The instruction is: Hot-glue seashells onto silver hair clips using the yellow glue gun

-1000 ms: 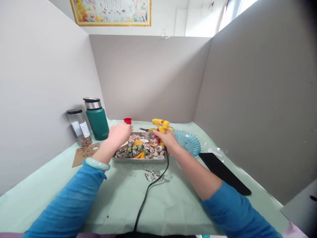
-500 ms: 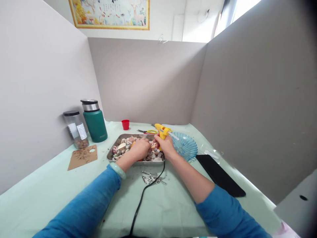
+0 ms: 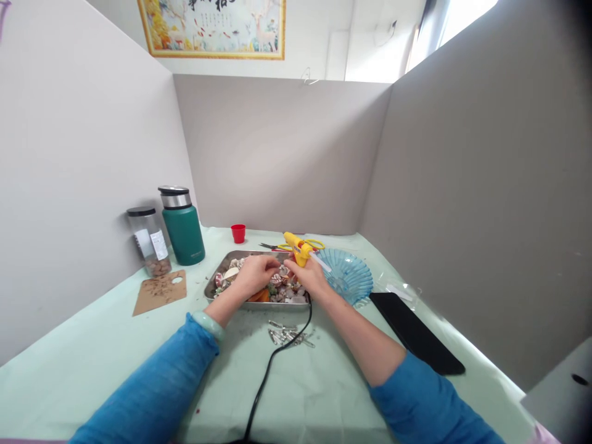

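My right hand [image 3: 311, 277] is wrapped round a yellow glue gun [image 3: 300, 250], which has a pale glue stick [image 3: 322, 261] poking from its back. The black cord [image 3: 272, 354] runs from the gun toward me across the cloth. My left hand [image 3: 256, 272] hovers over a metal tray [image 3: 245, 306] of shells [image 3: 277, 290]. Its fingers are bent and pressed together near the gun; whatever they pinch is too small or hidden to make out. An orange piece [image 3: 260, 296] lies among the shells below that hand.
Metal clips [image 3: 287, 335] lie in front of the tray. A blue ribbed plate [image 3: 346, 274] and black mat [image 3: 416, 333] are to the right; scissors [image 3: 277, 246] and a red cup [image 3: 238, 233] behind. Leftward stand a green bottle [image 3: 182, 231], a jar [image 3: 150, 243] and brown card [image 3: 160, 291].
My left hand has risen slightly from the shells, uncovering the orange piece and more shells. The glue gun has tipped a little in my right hand. The whole view has shifted slightly.
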The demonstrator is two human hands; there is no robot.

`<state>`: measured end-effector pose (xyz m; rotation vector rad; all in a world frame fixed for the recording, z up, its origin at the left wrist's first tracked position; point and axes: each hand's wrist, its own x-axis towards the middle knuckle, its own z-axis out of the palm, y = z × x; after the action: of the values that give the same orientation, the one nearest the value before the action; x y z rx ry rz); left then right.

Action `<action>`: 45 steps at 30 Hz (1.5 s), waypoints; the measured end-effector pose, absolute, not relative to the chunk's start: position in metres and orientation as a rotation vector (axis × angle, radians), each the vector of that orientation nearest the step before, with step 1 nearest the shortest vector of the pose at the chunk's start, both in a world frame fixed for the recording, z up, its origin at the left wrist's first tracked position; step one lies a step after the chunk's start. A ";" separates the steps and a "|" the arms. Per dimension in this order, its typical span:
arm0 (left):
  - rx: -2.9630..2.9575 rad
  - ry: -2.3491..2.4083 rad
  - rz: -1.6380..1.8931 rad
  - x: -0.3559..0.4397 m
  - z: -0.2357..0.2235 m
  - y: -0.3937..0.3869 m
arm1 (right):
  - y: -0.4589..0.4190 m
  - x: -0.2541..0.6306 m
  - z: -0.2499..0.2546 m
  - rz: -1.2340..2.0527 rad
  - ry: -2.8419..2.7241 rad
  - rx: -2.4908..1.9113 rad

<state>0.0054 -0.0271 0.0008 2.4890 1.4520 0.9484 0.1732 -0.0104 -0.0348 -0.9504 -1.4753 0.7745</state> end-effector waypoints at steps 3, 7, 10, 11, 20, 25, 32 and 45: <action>2.386 1.396 1.071 0.007 0.001 -0.028 | -0.014 0.173 -0.032 0.819 -1.515 -0.937; 2.099 1.256 1.184 0.007 0.000 -0.027 | -0.021 0.174 -0.026 0.842 -1.561 -0.916; 1.900 1.156 1.209 0.009 0.000 -0.027 | -0.024 0.174 -0.024 0.897 -1.509 -0.900; 1.865 1.136 1.216 0.009 0.000 -0.027 | -0.024 0.174 -0.024 0.922 -1.490 -0.896; 1.622 1.099 1.205 0.009 0.004 -0.030 | -0.023 0.173 -0.024 0.946 -1.462 -0.867; 1.458 1.003 1.172 0.009 0.005 -0.033 | -0.018 0.173 -0.029 0.912 -1.473 -0.849; 1.356 0.930 1.138 0.008 0.004 -0.033 | -0.019 0.174 -0.030 0.902 -1.469 -0.956; 1.451 0.911 1.045 0.010 0.007 -0.040 | -0.028 0.173 -0.021 1.004 -1.430 -0.912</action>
<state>0.0104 -0.0404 0.0072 1.4505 0.9108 1.0450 0.1732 -0.0279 -0.0214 -0.9125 -1.4299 1.0043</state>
